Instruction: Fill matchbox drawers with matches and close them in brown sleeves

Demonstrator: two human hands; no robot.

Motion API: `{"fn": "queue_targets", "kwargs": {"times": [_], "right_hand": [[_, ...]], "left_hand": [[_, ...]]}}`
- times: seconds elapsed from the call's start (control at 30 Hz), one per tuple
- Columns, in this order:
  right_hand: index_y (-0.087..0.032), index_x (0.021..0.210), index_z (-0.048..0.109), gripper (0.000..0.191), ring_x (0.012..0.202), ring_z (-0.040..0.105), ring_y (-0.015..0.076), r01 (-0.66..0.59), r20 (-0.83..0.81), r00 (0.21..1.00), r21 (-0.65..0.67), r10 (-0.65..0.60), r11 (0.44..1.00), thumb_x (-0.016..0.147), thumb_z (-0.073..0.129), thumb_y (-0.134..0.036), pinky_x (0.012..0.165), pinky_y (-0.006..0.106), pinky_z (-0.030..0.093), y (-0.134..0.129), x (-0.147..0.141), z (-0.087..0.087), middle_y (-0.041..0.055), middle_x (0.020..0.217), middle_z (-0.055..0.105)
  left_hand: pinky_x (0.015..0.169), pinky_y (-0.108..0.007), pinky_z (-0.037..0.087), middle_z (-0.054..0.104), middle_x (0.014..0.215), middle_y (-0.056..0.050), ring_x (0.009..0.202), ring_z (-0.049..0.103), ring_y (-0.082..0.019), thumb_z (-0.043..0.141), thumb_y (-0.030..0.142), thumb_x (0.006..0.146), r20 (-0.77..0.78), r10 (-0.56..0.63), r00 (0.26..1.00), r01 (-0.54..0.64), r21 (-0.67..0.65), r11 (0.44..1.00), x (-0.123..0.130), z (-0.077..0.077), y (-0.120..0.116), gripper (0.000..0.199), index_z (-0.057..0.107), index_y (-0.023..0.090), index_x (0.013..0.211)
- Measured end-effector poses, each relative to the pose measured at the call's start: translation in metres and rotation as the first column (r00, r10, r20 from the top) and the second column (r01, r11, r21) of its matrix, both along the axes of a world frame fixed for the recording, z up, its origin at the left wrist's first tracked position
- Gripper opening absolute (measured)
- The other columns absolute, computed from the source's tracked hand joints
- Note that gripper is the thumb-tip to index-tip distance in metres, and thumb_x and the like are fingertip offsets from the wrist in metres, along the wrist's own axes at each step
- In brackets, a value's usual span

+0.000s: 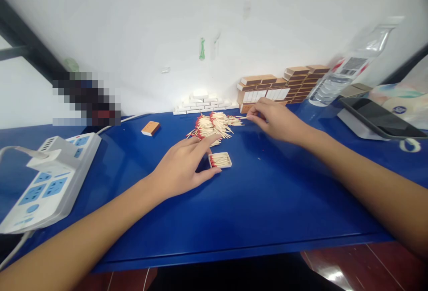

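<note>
On the blue table lies a small white matchbox tray [230,161] with red-tipped matches [220,160] in it. My left hand [183,166] curves around the tray's left side, fingers and thumb apart; whether it touches the tray I cannot tell. Just behind is a loose pile of matches [214,126], its near edge partly hidden by my left fingers. To the right of the pile, my right hand [272,119] pinches the end of a match [241,117], whose red head points left. A closed orange matchbox [150,128] rests left of the pile.
White matchbox trays [200,104] are stacked against the wall, beside stacked brown matchbox sleeves [261,88]. A plastic bottle [344,68], a phone [384,115] on a white box and a tissue pack [401,99] stand right. A corded power strip [60,179] occupies the left.
</note>
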State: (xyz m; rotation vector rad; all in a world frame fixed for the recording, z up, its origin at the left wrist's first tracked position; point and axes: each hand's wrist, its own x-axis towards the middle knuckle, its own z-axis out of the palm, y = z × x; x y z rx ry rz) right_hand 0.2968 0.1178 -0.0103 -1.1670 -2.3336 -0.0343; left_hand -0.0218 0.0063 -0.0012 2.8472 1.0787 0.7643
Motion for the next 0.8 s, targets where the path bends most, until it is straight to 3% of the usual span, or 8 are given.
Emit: {"fn": "queue_targets", "kwargs": {"times": [0.2, 0.4, 0.63, 0.8], "right_hand": [[-0.022, 0.096, 0.063, 0.020, 0.082, 0.059, 0.0221, -0.165, -0.049, 0.986, -0.144, 0.160, 0.976, 0.104, 0.054, -0.038, 0.073, 0.036, 0.046, -0.032, -0.019, 0.021, 0.0074, 0.094, 0.064], [-0.021, 0.099, 0.065, 0.021, 0.083, 0.058, 0.0197, -0.317, -0.057, 0.948, -0.285, 0.314, 0.905, 0.107, 0.053, -0.037, 0.074, 0.033, 0.045, -0.060, -0.044, 0.019, 0.0063, 0.097, 0.065], [-0.019, 0.100, 0.063, 0.017, 0.085, 0.061, 0.0194, -0.292, -0.001, 0.953, -0.283, 0.304, 0.914, 0.107, 0.053, -0.031, 0.073, 0.032, 0.044, -0.079, -0.057, 0.013, 0.0090, 0.109, 0.065], [-0.019, 0.099, 0.062, 0.015, 0.084, 0.061, 0.0186, -0.288, 0.001, 0.954, -0.256, 0.298, 0.923, 0.106, 0.056, -0.030, 0.072, 0.031, 0.043, -0.079, -0.056, 0.011, 0.0074, 0.106, 0.066]], "left_hand": [[0.097, -0.046, 0.057, 0.078, 0.109, -0.007, 0.111, 0.070, -0.030, 0.076, 0.038, 0.094, 0.009, 0.081, 0.997, -0.081, 0.015, 0.997, -0.001, 0.000, 0.002, 0.068, 0.044, 0.018, 0.152], [0.092, -0.048, 0.058, 0.078, 0.105, -0.005, 0.105, 0.070, -0.030, 0.077, 0.037, 0.093, 0.041, 0.127, 0.991, -0.128, 0.015, 0.992, 0.000, -0.001, 0.002, 0.066, 0.046, 0.018, 0.149], [0.095, -0.046, 0.056, 0.079, 0.106, -0.004, 0.113, 0.070, -0.030, 0.079, 0.035, 0.092, 0.051, 0.077, 0.996, -0.076, -0.019, 0.997, 0.002, -0.002, 0.001, 0.069, 0.044, 0.021, 0.150], [0.093, -0.045, 0.056, 0.078, 0.106, -0.003, 0.107, 0.070, -0.030, 0.080, 0.034, 0.092, 0.040, 0.053, 0.998, -0.051, -0.031, 0.998, 0.001, -0.001, 0.001, 0.070, 0.043, 0.023, 0.151]]}}
